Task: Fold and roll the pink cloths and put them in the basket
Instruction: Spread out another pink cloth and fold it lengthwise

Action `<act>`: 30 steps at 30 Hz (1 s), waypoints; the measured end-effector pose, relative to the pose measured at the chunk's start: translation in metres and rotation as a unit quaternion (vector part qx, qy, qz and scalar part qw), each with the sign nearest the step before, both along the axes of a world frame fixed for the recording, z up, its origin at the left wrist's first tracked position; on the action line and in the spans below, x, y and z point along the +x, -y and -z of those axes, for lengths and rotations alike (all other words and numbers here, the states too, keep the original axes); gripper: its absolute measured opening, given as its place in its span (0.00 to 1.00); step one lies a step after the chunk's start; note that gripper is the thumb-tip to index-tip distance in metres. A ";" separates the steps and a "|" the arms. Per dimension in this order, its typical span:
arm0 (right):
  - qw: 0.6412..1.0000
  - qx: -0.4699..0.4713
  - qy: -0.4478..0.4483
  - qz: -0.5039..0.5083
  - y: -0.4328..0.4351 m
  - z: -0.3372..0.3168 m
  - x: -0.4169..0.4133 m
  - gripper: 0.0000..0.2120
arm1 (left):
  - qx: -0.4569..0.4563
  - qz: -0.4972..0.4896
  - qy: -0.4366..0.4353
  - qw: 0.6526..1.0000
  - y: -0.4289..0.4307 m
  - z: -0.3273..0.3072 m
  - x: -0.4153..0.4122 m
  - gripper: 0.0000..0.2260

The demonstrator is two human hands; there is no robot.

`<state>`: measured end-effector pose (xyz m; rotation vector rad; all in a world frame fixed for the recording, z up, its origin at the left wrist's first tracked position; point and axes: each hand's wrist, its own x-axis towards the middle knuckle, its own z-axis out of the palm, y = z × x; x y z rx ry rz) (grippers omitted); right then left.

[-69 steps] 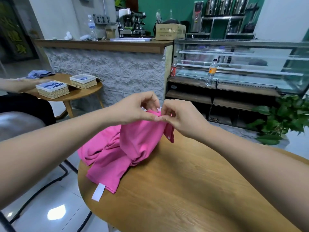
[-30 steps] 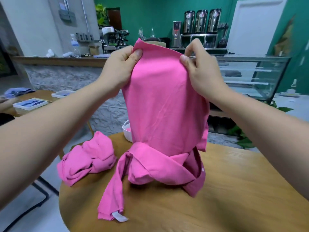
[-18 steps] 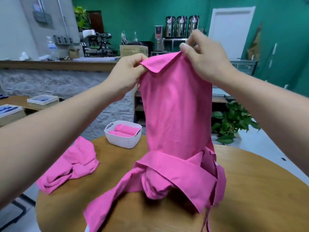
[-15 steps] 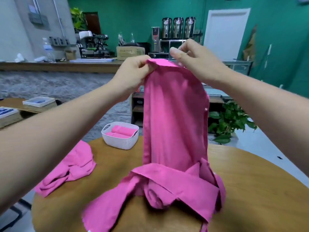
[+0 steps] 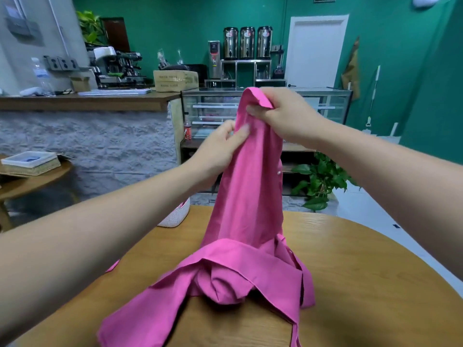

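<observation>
A pink cloth (image 5: 246, 196) hangs upright over the round wooden table (image 5: 350, 284), its lower part crumpled on the top. My right hand (image 5: 283, 116) grips the cloth's top corner, bunched in its fingers. My left hand (image 5: 220, 149) pinches the cloth's left edge a little lower down. The white basket (image 5: 175, 216) stands at the table's far edge, mostly hidden behind my left forearm. A small pink bit of a second cloth (image 5: 113, 266) peeks out under that forearm.
A stone-faced counter (image 5: 87, 103) with a coffee machine runs along the back left. A glass display case (image 5: 325, 106) stands behind the cloth, a potted plant (image 5: 323, 179) right of it. A second wooden table (image 5: 32, 174) with a wicker tray is at the left.
My left hand has slid down from the top edge to the cloth's left side. My right hand has gathered the top corner into its grip and dropped slightly.
</observation>
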<state>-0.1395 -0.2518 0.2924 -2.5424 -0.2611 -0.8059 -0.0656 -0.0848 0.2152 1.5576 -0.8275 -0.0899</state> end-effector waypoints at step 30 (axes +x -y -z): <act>1.000 -0.019 -0.018 -0.016 0.011 0.040 0.009 0.12 | 0.035 -0.018 0.186 0.982 -0.002 -0.004 0.014 0.07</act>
